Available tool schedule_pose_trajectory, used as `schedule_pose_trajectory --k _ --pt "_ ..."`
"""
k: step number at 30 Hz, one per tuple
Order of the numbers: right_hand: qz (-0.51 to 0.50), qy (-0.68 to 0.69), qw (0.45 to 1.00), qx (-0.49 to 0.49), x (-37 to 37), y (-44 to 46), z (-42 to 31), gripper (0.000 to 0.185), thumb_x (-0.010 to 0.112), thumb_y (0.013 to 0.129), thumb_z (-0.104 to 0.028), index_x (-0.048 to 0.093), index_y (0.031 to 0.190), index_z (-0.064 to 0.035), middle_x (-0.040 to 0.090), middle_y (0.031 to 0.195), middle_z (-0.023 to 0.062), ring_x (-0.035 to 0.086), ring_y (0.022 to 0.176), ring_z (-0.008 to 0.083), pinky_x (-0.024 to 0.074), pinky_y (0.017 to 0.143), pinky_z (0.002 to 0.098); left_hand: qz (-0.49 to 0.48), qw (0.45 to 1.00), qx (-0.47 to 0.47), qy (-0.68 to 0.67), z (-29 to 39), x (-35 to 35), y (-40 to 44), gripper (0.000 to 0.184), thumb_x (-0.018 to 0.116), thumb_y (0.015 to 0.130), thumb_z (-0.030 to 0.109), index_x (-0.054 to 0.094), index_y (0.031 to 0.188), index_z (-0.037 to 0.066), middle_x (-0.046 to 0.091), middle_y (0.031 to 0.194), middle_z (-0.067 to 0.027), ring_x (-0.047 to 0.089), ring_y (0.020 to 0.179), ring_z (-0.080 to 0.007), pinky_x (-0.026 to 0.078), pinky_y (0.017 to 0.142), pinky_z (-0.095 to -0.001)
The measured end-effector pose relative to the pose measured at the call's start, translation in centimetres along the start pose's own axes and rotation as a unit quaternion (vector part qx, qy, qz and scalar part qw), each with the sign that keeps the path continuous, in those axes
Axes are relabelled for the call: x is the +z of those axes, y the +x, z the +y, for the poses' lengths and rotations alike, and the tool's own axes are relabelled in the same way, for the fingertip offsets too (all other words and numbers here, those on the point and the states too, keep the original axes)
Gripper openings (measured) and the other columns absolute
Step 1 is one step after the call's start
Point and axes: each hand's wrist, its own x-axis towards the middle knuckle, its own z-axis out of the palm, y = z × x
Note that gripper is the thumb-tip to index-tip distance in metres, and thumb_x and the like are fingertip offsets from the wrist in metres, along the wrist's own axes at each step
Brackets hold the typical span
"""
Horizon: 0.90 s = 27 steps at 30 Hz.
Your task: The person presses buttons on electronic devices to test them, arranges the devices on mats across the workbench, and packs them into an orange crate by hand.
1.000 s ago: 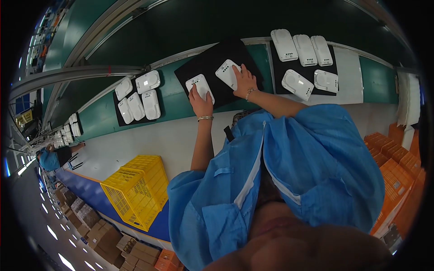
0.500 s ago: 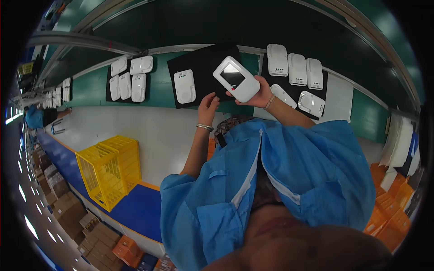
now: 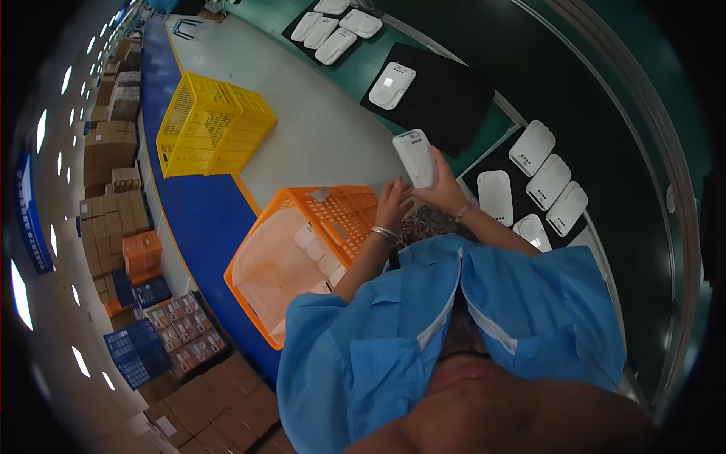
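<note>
My right hand [image 3: 446, 191] is closed around the lower part of a white, rounded device [image 3: 413, 155], holding it upright and tilted above the bench edge. Its narrow top and a row of small dark marks face me. Just left of its lower end is my left hand [image 3: 392, 206], fingers loosely bent and apart, with nothing visible in them. On a black mat [image 3: 446, 94] beyond lies a similar white device [image 3: 392, 85]. To the right, several more white devices [image 3: 548, 182] rest on another black mat [image 3: 484, 175].
An orange crate [image 3: 355, 219], lined and holding white items, stands left of my left arm. Farther left are a yellow crate [image 3: 215, 125] and stacked cardboard boxes [image 3: 117, 219]. More white devices [image 3: 336, 47] lie on the green bench at the far end.
My view has swung to the left, bringing the orange crate into sight. The held device has turned from its screen side to its marked side. My left hand has come closer to it.
</note>
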Motion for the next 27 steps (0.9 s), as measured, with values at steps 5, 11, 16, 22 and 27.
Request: schedule_pose_trajectory --k 5,11,16,22,27 --pt "0.010 -0.291 0.946 -0.140 4.2 -0.4 -1.6 0.101 0.078 0.064 -0.036 0.027 0.145 -0.0043 0.031 0.144 0.0277 0.036 0.130 0.0438 0.0313 0.108 0.0482 0.042 0.995 0.083 -0.028 -1.1 -1.9 -3.5 0.058 0.056 0.095 0.032 0.033 0.142 0.006 0.052 0.125 -0.0120 0.054 0.110 -0.0194 0.048 0.088 -0.0340" --pt "-0.008 -0.363 0.901 -0.237 9.3 -1.8 -0.1 0.090 0.075 0.070 -0.038 0.032 0.143 -0.0096 0.032 0.144 0.0260 0.038 0.129 0.0393 0.0297 0.104 0.0501 0.102 0.978 0.170 -0.063 -1.6 -4.4 -6.1 0.063 0.058 0.092 0.013 0.024 0.144 0.002 0.049 0.130 -0.0171 0.053 0.112 -0.0216 0.047 0.094 -0.0355" --pt "-0.044 -0.414 0.854 -0.313 12.7 -2.8 0.8 0.084 0.073 0.072 -0.035 0.034 0.142 -0.0128 0.031 0.144 0.0246 0.037 0.128 0.0377 0.0310 0.099 0.0500 0.121 0.961 0.231 -0.095 -3.3 -7.2 -5.7 0.070 0.061 0.087 0.005 0.021 0.143 0.000 0.047 0.134 -0.0186 0.050 0.120 -0.0249 0.045 0.098 -0.0354" --pt "-0.110 -0.421 0.856 -0.279 16.5 -4.0 -1.6 0.079 0.071 0.073 -0.025 0.034 0.142 -0.0136 0.028 0.146 0.0229 0.034 0.130 0.0384 0.0296 0.102 0.0501 0.123 0.953 0.202 -0.187 -1.9 -11.5 -6.3 0.063 0.062 0.085 0.004 0.031 0.139 0.004 0.049 0.135 -0.0110 0.052 0.120 -0.0235 0.046 0.098 -0.0361" --pt "-0.145 -0.338 0.867 -0.337 20.8 -4.7 -2.2 0.081 0.069 0.072 -0.018 0.031 0.143 -0.0087 0.026 0.147 0.0239 0.031 0.132 0.0417 0.0268 0.108 0.0502 0.181 0.941 0.243 -0.153 -1.4 -15.0 -7.1 0.069 0.068 0.083 0.009 0.027 0.138 0.005 0.053 0.128 -0.0147 0.055 0.114 -0.0252 0.050 0.092 -0.0381"
